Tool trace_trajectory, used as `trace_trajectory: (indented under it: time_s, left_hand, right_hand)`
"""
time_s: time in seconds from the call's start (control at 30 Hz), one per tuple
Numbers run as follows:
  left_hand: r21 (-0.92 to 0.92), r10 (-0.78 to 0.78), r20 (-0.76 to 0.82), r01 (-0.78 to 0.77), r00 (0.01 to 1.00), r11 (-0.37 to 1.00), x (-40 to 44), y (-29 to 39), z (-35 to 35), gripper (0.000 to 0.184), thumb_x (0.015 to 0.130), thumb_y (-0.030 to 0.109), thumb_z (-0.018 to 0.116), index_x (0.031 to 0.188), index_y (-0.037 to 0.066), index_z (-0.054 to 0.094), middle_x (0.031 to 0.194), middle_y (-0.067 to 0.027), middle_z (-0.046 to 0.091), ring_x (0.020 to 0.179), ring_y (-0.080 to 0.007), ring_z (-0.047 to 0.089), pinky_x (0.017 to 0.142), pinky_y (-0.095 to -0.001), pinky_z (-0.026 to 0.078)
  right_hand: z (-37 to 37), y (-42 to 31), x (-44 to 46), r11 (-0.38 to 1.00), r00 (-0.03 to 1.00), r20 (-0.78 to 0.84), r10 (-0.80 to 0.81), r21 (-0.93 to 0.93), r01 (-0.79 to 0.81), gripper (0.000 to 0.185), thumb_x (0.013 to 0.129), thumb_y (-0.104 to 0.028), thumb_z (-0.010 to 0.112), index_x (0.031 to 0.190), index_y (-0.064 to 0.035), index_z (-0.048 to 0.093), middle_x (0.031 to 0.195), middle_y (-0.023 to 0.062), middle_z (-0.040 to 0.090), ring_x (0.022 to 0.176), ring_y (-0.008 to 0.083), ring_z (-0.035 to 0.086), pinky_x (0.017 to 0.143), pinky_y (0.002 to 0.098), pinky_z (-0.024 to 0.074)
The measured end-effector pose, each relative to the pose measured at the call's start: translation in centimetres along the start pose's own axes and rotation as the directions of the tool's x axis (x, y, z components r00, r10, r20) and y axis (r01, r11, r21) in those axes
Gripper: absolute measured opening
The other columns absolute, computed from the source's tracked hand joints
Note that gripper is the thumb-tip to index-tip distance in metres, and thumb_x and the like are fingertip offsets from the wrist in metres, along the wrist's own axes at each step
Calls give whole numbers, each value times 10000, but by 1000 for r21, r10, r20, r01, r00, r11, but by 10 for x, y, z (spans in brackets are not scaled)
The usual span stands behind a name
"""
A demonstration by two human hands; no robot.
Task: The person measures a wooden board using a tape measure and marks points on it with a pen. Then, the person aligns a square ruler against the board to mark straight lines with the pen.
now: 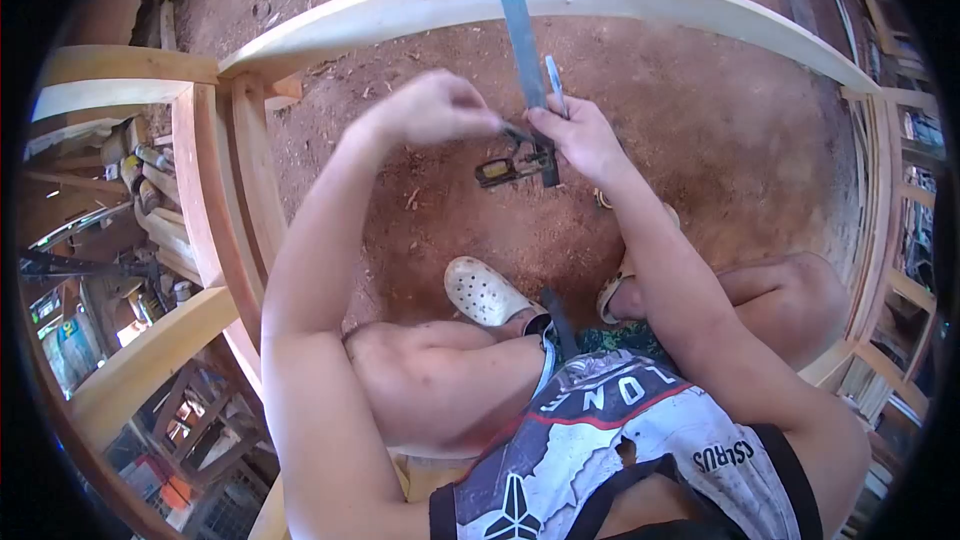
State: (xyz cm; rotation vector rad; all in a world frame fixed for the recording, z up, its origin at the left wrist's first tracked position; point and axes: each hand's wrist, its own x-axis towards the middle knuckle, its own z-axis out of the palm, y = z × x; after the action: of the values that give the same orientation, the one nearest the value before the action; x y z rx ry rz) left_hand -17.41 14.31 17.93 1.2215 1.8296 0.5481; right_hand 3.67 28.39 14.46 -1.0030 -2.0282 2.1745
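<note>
A combination square, its long steel blade (518, 25) pointing away from me, is in my right hand (585, 140). The fingers are closed around the blade near the square's dark head (512, 168), which has a yellowish part. A blue-and-white pen (555, 80) sticks up from the same hand, beside the blade. My left hand (435, 110) is slightly blurred, with its fingers curled and the fingertips pinched at the near end of the square's head. The blade's far end overlaps a pale wooden rail (420, 12); contact cannot be made out.
Wooden uprights (205, 190) and a crosspiece (150, 360) stand on my left, with cluttered items behind them. More framing (875, 200) runs along the right. Below is reddish dirt ground (460, 230), with my pale clog (485, 290) on it.
</note>
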Motion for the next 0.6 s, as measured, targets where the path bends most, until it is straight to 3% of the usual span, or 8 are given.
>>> trace_trajectory:
  time_s: [0.03, 0.1, 0.2, 0.27, 0.37, 0.4, 0.53, 0.6]
  left_hand:
    - [6, 53, 146, -55, 988, 998, -2, 13, 8, 495, 854, 448, 726, 1041, -9, 746, 1012, -189, 743, 970, -295, 711, 876, -376, 554]
    - [60, 49, 186, -61, 981, 996, -1, 36, 16, 365, 896, 332, 694, 996, -18, 723, 810, -149, 716, 748, -222, 664, 737, -368, 534]
    - [-45, 83, 42, -81, 996, 996, 12, 24, 35, 309, 918, 311, 664, 944, 9, 725, 760, -175, 699, 675, -266, 647, 698, -402, 523]
    - [-186, 74, -139, -100, 988, 978, 12, 24, 38, 287, 915, 280, 678, 903, -4, 714, 739, -184, 685, 636, -268, 619, 669, -391, 512]
    - [-102, 46, -190, -66, 981, 993, 10, 27, 36, 289, 906, 273, 699, 859, -13, 703, 735, -201, 671, 632, -269, 619, 660, -398, 508]
    - [-157, 88, -242, -129, 966, 979, 11, 23, 40, 312, 902, 274, 703, 828, -29, 690, 734, -229, 658, 632, -290, 627, 652, -410, 506]
    - [-118, 79, -277, -116, 958, 986, 12, 18, 33, 299, 886, 244, 714, 796, -39, 686, 731, -239, 658, 631, -318, 638, 645, -421, 510]
    - [-124, 164, -368, -223, 915, 967, 9, 19, 28, 269, 863, 214, 733, 780, -38, 692, 730, -242, 662, 625, -340, 642, 643, -424, 517]
  right_hand:
    - [1, -13, 0, 996, 999, -43, -5, 89, 9, 178, 982, -239, 652, 959, -66, 689, 705, -41, 595, 515, 49, 477, 472, 234, 368]
    - [-1, -21, 11, 991, 999, -40, -5, 132, 10, 173, 982, -236, 650, 953, -71, 689, 678, -40, 581, 480, 48, 453, 431, 225, 339]
    - [-5, -37, 20, 986, 999, -47, -27, 166, 35, 157, 977, -217, 653, 956, -67, 691, 662, -51, 570, 475, 36, 445, 402, 216, 312]
    - [-5, -41, 28, 987, 998, -44, -45, 152, 51, 152, 977, -214, 652, 956, -68, 692, 661, -51, 570, 470, 35, 441, 402, 217, 311]
    - [-3, -48, 37, 990, 997, -38, -73, 119, 77, 149, 978, -219, 649, 959, -78, 695, 658, -54, 567, 466, 33, 435, 405, 218, 305]
    - [-3, -51, 38, 992, 997, -33, -71, 98, 74, 153, 979, -226, 648, 962, -82, 697, 660, -55, 566, 470, 33, 434, 408, 218, 304]
    - [3, -67, 42, 994, 996, -21, -85, 60, 86, 167, 978, -247, 648, 974, -89, 701, 661, -64, 552, 477, 30, 424, 417, 217, 304]
    - [6, -74, 46, 996, 996, -17, -82, 35, 83, 171, 977, -249, 649, 977, -86, 701, 658, -66, 545, 477, 30, 421, 418, 217, 305]
